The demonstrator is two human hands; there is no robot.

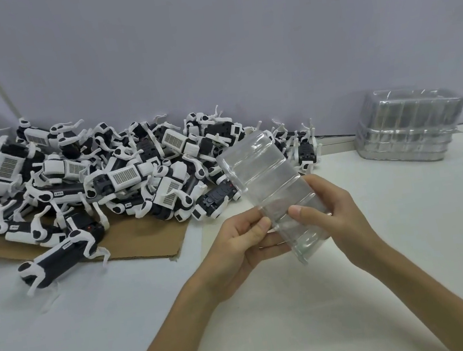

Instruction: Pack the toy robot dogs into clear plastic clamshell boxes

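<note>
I've got both hands on one clear box (pixel 265 176), held up above the bench (pixel 274 331), centre-right and near me. My left hand (pixel 247 241) grips its near left edge, thumb on top and fingers curled under. My right hand (pixel 334 209) grasps the right side, with the thumb pressed on the ribbed top face and the fingers wrapped behind. The box is tilted, its far end leaning left toward the dogs. I can't tell if its halves are snapped together.

The toy dogs (pixel 106 174), black and white, are heaped in a tangled pile at far left against the wall (pixel 207 46), mostly on a cardboard sheet (pixel 144 239) lying flat on the bench. One dog (pixel 59 260) lies apart at the near left, half on the cardboard's near edge and half on the bench.

A stack of clear boxes (pixel 406 128) sits far right on the bench, close to the wall and well apart from the pile.
</note>
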